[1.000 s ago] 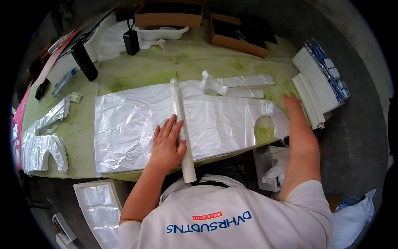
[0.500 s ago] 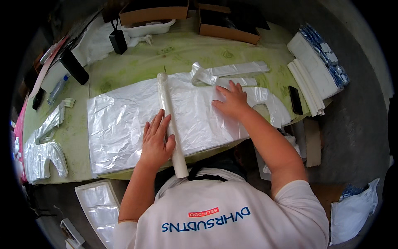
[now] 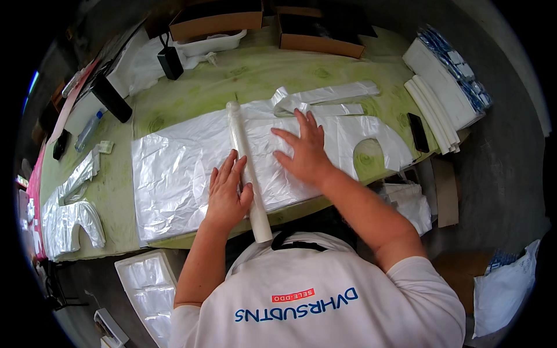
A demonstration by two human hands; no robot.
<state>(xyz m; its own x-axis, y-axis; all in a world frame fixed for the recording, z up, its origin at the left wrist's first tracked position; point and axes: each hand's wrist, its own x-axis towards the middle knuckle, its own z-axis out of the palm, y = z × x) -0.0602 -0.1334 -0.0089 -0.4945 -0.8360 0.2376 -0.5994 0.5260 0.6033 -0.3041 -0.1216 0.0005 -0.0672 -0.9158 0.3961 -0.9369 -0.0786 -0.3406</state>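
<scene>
Head view, looking down: a white tube [image 3: 246,168] is seen lying across a stack of thin clear plastic sheets [image 3: 174,174] spread on the green desk [image 3: 249,75]. The tube's long axis runs from the far side of the desk toward the near edge, and its near end juts out past that edge, just in front of the person's chest. The left hand [image 3: 227,191] is laid open on the sheets, fingers spread, its thumb side touching the tube's left flank; nothing is gripped by it. The right hand [image 3: 304,151] is pressed flat and open on the plastic to the right of the tube, near it but apart — nothing is held there either. The tube thus lies between the two hands, and the left one is the nearer. Toward the far edge a loose, crumpled strip of plastic [image 3: 325,95] is seen, and at the right edge a pile of folded white packs [image 3: 441,98] beside a small dark flat object [image 3: 418,132]. More cut plastic pieces [image 3: 67,214] lie at the left edge. How many sheets are stacked cannot be made out, and the part of the sheets under the tube is hidden — as is the near edge of the desk behind the person's shoulders.
</scene>
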